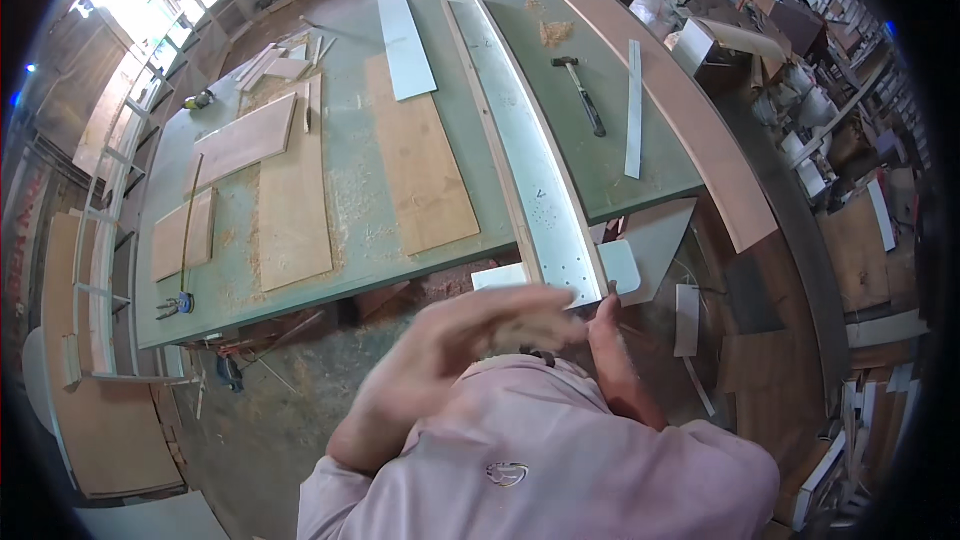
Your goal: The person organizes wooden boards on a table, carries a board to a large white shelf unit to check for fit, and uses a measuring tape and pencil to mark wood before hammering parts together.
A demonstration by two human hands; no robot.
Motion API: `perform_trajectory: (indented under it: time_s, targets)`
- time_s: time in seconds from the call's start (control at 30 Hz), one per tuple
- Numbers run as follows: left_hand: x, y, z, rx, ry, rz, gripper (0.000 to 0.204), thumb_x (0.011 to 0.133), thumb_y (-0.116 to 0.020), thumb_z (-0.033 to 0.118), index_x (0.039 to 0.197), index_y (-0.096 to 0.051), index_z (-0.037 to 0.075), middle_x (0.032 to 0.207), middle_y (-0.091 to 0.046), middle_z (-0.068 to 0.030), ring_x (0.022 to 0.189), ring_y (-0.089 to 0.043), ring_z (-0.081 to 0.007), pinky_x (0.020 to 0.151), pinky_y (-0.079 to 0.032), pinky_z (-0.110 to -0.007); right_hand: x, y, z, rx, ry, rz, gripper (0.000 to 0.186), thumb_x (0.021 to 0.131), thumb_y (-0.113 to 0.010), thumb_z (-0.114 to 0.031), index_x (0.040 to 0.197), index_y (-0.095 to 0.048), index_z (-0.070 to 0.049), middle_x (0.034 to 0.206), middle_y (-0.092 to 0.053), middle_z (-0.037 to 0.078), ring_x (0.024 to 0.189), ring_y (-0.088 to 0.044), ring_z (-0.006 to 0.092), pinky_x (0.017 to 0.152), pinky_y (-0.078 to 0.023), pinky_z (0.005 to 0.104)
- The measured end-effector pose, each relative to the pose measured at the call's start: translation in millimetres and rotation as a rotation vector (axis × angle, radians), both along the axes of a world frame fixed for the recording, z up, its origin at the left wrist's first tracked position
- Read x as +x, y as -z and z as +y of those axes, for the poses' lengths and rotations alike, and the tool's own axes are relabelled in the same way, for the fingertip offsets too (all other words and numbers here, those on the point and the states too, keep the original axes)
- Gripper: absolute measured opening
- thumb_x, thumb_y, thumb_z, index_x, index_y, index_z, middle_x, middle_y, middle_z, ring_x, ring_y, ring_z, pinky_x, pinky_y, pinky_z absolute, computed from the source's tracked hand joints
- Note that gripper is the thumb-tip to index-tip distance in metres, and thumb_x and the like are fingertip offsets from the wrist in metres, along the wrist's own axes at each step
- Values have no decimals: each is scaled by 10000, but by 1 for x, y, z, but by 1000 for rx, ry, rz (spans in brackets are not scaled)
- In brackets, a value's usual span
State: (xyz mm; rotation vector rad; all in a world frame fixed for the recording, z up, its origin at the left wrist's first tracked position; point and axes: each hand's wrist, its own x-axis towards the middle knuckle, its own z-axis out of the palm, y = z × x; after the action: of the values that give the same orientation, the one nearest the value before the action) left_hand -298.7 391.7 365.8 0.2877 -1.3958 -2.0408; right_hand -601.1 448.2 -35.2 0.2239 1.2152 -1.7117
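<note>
A long shallow white trough [540, 195] with raised wooden edges runs lengthwise across the green table, its near end jutting past the front edge. At that end's right corner is my right hand [603, 325], its thumb up against the wooden edge and its other fingers mostly hidden; it appears closed on the trough. My left hand [490, 325], blurred by motion, is raised just in front of the near end. Its fingers stretch to the right, with nothing visible in them. Small dark holes or specks dot the trough's white face.
On the green table [360, 210] lie a hammer [580, 95], a thin white strip [634, 110], a pale blue board [405, 45], plywood panels [425, 175], a tape measure [180, 303] and sawdust [555, 34]. A long brown board [670, 100] lies along the right edge. Scrap is piled beyond.
</note>
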Motion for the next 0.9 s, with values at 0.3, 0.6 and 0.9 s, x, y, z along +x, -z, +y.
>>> perform_trajectory:
  time_s: [0.3,0.6,0.9]
  targets:
    - [35,-68,64,-3,-149,684,519,905,-582,511,1267,-630,141,1175,-523,-458,1253,-428,-567,1128,-199,-605,-1,5,-63,-197,283,-230,570,964,-362,-423,1371,-473,-41,1350,-538,144,1229,-525,350,1057,-403,488]
    - [51,-35,4,21,301,549,332,994,-518,314,1318,-582,281,1245,-532,-380,1293,-431,-493,1169,-147,-556,-22,22,-111,49,492,-66,543,952,-389,-368,1321,-516,9,1276,-589,169,1139,-592,366,1011,-464,479]
    - [17,-37,-53,-269,222,586,515,948,-544,468,1392,-490,212,1273,-523,-362,1310,-410,-468,1133,-167,-574,-31,45,-109,59,404,-85,623,909,-306,-408,1358,-497,-20,1320,-555,167,1206,-541,379,1054,-413,507]
